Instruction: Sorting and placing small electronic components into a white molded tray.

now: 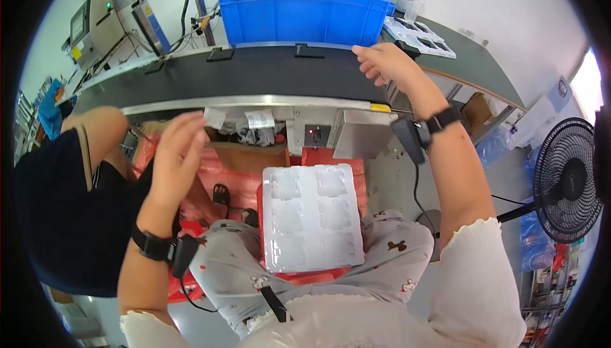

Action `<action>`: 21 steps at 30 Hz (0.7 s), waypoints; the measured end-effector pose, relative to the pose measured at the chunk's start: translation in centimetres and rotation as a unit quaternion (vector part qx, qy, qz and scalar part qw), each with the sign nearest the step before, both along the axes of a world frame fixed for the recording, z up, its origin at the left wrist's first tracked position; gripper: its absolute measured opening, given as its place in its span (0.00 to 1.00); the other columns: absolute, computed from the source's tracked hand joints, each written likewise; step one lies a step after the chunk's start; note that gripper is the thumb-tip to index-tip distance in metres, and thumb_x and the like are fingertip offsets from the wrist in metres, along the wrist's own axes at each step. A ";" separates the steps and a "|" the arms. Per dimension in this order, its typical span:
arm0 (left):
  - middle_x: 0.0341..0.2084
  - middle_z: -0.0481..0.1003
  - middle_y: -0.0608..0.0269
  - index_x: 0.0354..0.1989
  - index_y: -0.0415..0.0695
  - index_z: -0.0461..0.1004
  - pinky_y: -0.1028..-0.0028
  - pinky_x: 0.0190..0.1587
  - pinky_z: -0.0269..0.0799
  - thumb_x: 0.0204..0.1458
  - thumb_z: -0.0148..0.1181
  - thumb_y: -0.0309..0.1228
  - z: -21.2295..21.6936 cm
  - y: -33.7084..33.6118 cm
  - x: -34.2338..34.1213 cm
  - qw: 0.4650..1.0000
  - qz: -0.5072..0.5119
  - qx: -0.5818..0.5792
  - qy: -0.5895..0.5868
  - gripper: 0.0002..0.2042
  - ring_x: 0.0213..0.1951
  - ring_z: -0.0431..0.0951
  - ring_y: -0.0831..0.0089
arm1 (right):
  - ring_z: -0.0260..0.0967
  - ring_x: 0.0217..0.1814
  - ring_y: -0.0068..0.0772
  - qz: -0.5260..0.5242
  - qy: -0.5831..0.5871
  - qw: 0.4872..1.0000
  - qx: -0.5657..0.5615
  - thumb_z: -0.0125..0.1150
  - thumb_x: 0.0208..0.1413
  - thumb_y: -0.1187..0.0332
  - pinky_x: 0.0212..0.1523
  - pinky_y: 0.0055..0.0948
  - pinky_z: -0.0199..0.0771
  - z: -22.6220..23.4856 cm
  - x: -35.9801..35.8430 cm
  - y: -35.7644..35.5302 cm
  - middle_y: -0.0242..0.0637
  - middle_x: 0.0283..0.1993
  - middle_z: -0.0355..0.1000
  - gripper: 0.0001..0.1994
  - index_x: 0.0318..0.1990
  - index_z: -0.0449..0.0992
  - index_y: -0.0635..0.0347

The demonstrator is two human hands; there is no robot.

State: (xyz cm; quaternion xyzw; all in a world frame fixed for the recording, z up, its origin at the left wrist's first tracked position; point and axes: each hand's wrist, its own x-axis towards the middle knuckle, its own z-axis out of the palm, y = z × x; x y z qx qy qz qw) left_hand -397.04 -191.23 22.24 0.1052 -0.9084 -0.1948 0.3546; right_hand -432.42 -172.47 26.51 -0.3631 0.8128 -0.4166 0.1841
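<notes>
My left hand [178, 154] is raised in front of the near edge of the conveyor belt [254, 80], its fingers stretched out and holding nothing. Over the belt's right end is my right hand [388, 68], fingers loosely bent and apart, with nothing visible in them. Flat black pieces lie along the belt's far side: one [309, 50] near the middle, another [220, 54] left of it, and a third [154, 66] farther left. On my lap rests a white plastic tray [310, 220] with several moulded compartments, lying on something red.
A large blue crate [299, 14] stands behind the belt. To its right, a white tray [423, 36] with black pieces lies on a green table [471, 71]. A person [63, 201] sits close on my left. A black fan [569, 179] stands at the right.
</notes>
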 end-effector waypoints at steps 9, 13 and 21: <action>0.54 0.64 0.57 0.47 0.41 0.70 0.65 0.53 0.64 0.50 0.53 0.26 1.6 -11.8 -17.4 0.943 0.039 -0.310 -0.110 0.14 0.56 0.64 0.58 | 0.69 0.52 0.49 -0.180 0.192 0.941 0.214 0.56 0.49 0.49 0.41 0.44 0.73 -5.0 -6.4 -10.6 0.50 0.51 0.69 0.25 0.45 0.76 0.62; 0.60 0.58 0.58 0.55 0.47 0.65 0.63 0.56 0.63 0.49 0.52 0.24 -1.2 -13.9 -24.0 0.917 0.052 -0.331 -0.216 0.22 0.62 0.57 0.58 | 0.64 0.57 0.53 -0.215 0.192 0.923 0.253 0.61 0.44 0.54 0.51 0.49 0.67 -5.0 -5.3 -10.7 0.47 0.56 0.66 0.22 0.48 0.76 0.53; 0.44 0.70 0.53 0.54 0.50 0.68 0.66 0.51 0.66 0.46 0.49 0.13 -1.5 -12.8 -28.4 0.911 -0.096 -0.228 -0.331 0.25 0.47 0.71 0.55 | 0.73 0.42 0.38 -0.246 0.050 0.968 0.025 0.66 0.40 0.62 0.41 0.33 0.71 -5.0 -8.1 -6.9 0.46 0.38 0.75 0.16 0.36 0.78 0.62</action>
